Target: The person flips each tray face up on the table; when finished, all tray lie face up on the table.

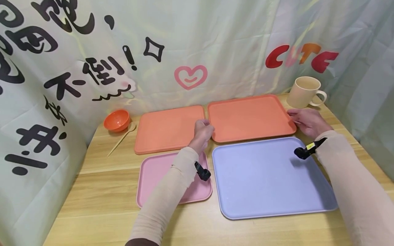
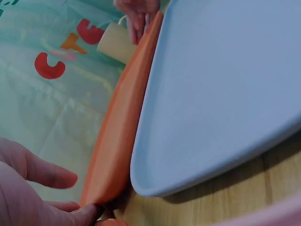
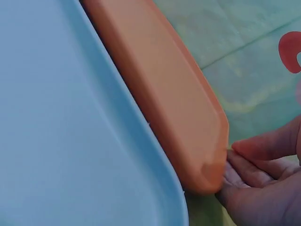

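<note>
Both hands are at the short ends of the right-hand orange tray [image 1: 250, 118], in the back row. My left hand [image 1: 202, 133] has curled fingers at its left end; in the left wrist view the fingertips [image 2: 87, 214] meet the tray's corner while the thumb stands raised beside it. My right hand [image 1: 307, 121] holds the right end. Seen from the right wrist, its fingers reach under the rim and the thumb [image 3: 256, 143] comes close to the edge from above. Just in front lies a larger blue tray [image 1: 274, 177].
Another orange tray [image 1: 169, 128] lies to the left, behind a pink tray [image 1: 160, 171] under my left forearm. An orange bowl [image 1: 117, 121] and a wooden spoon [image 1: 123, 138] sit at the far left. A beige mug [image 1: 304, 92] stands behind my right hand, near the hanging cloth [image 1: 234, 44].
</note>
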`<state>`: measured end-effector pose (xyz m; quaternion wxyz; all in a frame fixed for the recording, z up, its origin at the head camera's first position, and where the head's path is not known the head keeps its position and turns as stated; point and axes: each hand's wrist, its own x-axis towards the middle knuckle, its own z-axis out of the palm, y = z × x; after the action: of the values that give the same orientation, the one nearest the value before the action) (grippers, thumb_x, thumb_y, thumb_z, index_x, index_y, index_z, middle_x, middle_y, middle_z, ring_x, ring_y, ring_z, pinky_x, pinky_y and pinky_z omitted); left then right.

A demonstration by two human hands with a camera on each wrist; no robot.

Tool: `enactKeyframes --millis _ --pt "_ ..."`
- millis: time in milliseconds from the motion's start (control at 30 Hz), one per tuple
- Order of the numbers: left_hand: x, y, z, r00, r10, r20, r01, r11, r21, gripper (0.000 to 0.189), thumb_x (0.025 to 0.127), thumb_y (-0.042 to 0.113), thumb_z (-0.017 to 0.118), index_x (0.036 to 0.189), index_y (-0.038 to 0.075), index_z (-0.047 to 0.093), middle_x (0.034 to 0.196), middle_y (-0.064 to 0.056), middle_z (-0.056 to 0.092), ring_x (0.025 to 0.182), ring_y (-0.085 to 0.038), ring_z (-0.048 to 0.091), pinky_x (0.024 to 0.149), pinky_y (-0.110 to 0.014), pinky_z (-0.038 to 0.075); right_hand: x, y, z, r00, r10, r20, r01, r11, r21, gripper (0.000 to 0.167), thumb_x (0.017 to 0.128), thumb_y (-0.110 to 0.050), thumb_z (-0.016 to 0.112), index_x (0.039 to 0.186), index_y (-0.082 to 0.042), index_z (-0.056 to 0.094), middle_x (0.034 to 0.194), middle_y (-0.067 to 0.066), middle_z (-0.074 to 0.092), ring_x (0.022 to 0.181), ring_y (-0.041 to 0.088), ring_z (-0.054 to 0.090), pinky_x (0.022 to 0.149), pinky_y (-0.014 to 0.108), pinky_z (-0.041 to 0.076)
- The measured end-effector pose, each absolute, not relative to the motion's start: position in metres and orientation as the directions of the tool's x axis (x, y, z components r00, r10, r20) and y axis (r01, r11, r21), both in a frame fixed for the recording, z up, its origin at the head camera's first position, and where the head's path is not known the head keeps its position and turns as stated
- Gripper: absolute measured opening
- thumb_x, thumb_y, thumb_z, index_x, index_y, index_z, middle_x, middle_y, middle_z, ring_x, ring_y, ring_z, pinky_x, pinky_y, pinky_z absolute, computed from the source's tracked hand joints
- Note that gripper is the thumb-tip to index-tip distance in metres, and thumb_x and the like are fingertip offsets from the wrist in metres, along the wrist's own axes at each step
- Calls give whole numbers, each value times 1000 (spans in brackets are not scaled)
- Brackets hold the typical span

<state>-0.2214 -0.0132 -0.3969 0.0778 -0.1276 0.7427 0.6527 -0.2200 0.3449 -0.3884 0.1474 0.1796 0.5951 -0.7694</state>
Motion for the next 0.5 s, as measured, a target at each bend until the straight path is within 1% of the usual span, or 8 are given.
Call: enactKeyframes --millis 33,100,200,267,333,367,433,500 --pt "-221 -13 -396 -957 -78 -278 -285 109 952 55 88 -14 54 142 -8 49 141 -17 51 131 -28 48 95 -32 51 -220 343 -387 -896 -8 -444 432 -246 -868 51 99 12 42 73 -19 73 79 -10 69 80 3 64 76 15 55" --pt "-220 -14 -394 -963 -60 -261 -266 92 960 57 89 -12 58 144 -8 47 144 -18 50 136 -29 45 104 -34 48 -219 339 -386 -909 33 -416 399 -225 -889 47 99 8 46 71 -18 72 79 -9 67 77 3 63 75 15 55" --pt "-218 -19 -388 -976 -32 -214 -216 87 972 57 90 -8 63 145 -8 47 146 -20 50 137 -30 45 108 -34 45 -217 331 -382 -924 123 -363 351 -110 -930 39 99 0 55 72 -24 69 96 -9 60 90 4 58 92 20 51" --pt "-216 -25 -383 -983 -20 -183 -185 94 978 56 91 -5 65 145 -7 48 145 -21 51 136 -30 47 108 -33 45 -216 326 -380 -926 181 -330 333 -11 -943 27 98 -6 60 80 -25 68 111 -3 53 106 11 52 107 27 43" --pt "-215 -33 -379 -988 -7 -156 -156 110 982 55 92 -1 67 144 -6 49 145 -21 52 134 -31 50 107 -33 45 -214 320 -376 -925 211 -314 339 91 -936 12 99 -14 62 101 -22 70 126 2 44 121 19 44 117 35 33" --pt "-214 -37 -377 -989 -3 -145 -144 118 983 55 92 0 68 144 -6 50 145 -21 53 133 -30 51 107 -33 46 -214 317 -374 -926 212 -313 341 113 -933 18 99 -15 63 115 -18 68 129 4 43 127 23 41 120 40 29" --pt "-211 -49 -373 -992 8 -128 -125 134 983 54 93 2 69 144 -4 51 144 -21 53 133 -30 52 106 -33 47 -212 311 -370 -927 204 -315 350 164 -922 44 99 -20 63 141 -11 54 134 5 41 135 30 36 120 44 29" --pt "-208 -62 -369 -993 11 -115 -112 166 980 53 94 5 70 143 -2 53 144 -19 55 132 -29 53 104 -33 48 -211 303 -367 -930 185 -317 350 186 -918 61 100 -23 64 152 -1 41 137 6 40 137 33 34 120 46 29"
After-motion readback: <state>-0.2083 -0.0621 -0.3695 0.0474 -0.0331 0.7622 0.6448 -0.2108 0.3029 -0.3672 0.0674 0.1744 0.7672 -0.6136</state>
